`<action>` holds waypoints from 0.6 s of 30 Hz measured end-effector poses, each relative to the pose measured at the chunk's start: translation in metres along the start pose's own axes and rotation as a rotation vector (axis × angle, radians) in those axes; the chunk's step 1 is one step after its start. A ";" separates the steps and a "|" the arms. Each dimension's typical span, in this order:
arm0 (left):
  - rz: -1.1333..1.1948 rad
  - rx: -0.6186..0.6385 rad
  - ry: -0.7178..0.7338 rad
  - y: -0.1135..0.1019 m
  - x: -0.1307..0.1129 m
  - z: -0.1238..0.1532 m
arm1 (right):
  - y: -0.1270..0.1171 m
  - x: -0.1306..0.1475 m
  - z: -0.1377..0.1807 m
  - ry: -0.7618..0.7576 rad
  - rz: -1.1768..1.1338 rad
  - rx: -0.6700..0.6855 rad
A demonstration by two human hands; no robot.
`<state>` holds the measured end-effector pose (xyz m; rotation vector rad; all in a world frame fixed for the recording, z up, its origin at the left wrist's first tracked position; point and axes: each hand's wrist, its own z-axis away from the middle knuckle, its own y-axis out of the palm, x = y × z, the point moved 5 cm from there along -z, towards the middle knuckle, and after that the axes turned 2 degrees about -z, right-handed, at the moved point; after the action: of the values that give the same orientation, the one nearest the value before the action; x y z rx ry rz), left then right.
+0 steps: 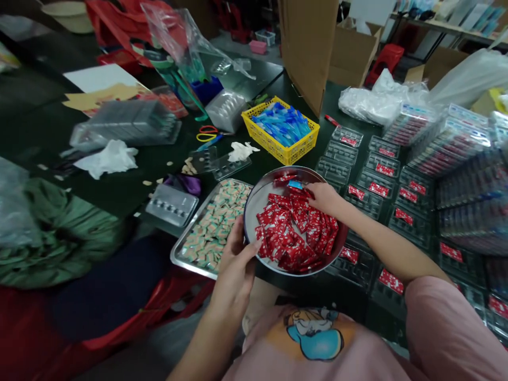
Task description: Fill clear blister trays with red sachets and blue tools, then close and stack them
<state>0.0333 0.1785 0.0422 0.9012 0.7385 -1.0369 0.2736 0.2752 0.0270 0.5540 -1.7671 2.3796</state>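
A round metal bowl (254, 196) tilts above the table's front edge, heaped with small red patterned packets (293, 227). My left hand (236, 264) grips its near left rim, thumb inside and fingers around the outer wall. Reaching in over the right rim, my right hand (323, 198) has its fingers closed at a red packet near the far side; the fingertips are partly hidden. A small blue piece (295, 184) lies just beside them. Left of the bowl, partly under it, is a metal tray (177, 253) of small beige and green pieces.
Clear plastic blister trays (341, 153), several with a red packet, lie in rows at right, beside stacked filled packs (448, 145). Behind the bowl are a yellow basket (283, 153) of blue items and a cardboard sheet (305, 53). Scissors (208, 135) and empty clear trays (123, 124) lie left.
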 end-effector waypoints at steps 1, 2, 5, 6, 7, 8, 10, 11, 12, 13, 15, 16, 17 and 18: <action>0.006 0.004 -0.004 0.000 0.000 -0.002 | -0.005 -0.001 0.003 -0.015 -0.041 -0.036; 0.008 0.012 -0.007 0.001 0.001 -0.003 | -0.010 -0.004 0.005 -0.029 -0.096 -0.076; 0.014 0.025 -0.001 0.004 0.000 -0.009 | -0.023 -0.015 0.012 -0.050 -0.299 -0.165; 0.019 0.024 -0.001 0.005 0.000 -0.011 | -0.025 -0.020 0.014 -0.054 -0.373 -0.177; 0.026 0.020 -0.005 0.006 0.001 -0.013 | -0.025 -0.025 0.015 -0.058 -0.449 -0.180; 0.032 0.017 -0.010 0.006 0.001 -0.015 | -0.024 -0.030 0.015 -0.062 -0.522 -0.177; 0.040 0.008 -0.028 0.007 0.002 -0.019 | -0.020 -0.034 0.016 -0.081 -0.649 -0.161; 0.042 0.003 -0.039 0.007 0.002 -0.021 | -0.019 -0.034 0.017 -0.094 -0.693 -0.157; 0.043 -0.007 -0.050 0.007 0.002 -0.022 | -0.018 -0.032 0.018 -0.109 -0.722 -0.160; 0.041 -0.021 -0.063 0.006 0.003 -0.024 | -0.019 -0.029 0.020 -0.125 -0.736 -0.173; 0.030 -0.048 -0.093 0.004 0.004 -0.026 | -0.022 -0.023 0.025 -0.166 -0.737 -0.199; 0.022 -0.054 -0.106 0.003 0.004 -0.027 | -0.025 -0.021 0.026 -0.186 -0.732 -0.211; 0.012 -0.059 -0.115 0.001 0.004 -0.028 | -0.029 -0.021 0.026 -0.202 -0.730 -0.224; 0.001 -0.061 -0.122 0.000 0.004 -0.029 | -0.033 -0.026 0.025 -0.211 -0.734 -0.242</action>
<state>0.0314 0.2029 0.0260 0.7788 0.6638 -1.0538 0.3133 0.2645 0.0539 1.1969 -1.5185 1.6319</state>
